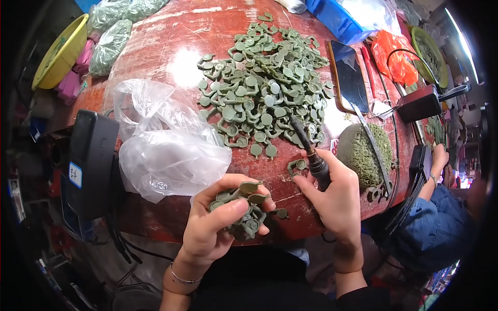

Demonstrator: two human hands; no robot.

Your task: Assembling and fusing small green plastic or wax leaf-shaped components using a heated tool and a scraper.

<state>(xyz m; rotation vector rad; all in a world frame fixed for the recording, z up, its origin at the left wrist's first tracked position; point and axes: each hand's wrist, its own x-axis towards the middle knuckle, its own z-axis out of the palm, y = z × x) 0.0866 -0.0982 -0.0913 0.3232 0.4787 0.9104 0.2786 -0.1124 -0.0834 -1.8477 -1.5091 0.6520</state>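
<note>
My left hand [207, 228] is closed around a handful of small green parts [245, 217], each a round disc with a curved arm. Its thumb presses on the top ones. In my right hand [336, 199] is a black pen-shaped tool [317, 168], its dark narrow tip angled up and left over the front of the heap. A single green part [296, 166] is at the tips of my right thumb and fingers; whether they grip it I cannot tell. A large heap of like parts [264, 88] covers the middle of the red table [166, 31]. One loose part [281, 213] lies between my hands.
A clear plastic bag [174, 155] and a black device [91, 160] stand left. On the right are a phone [348, 72], a rough green mound [355, 155] with a metal strip [374, 147] across it, cables, and a blue bin [337, 20]. Another person's hand [440, 158] is far right.
</note>
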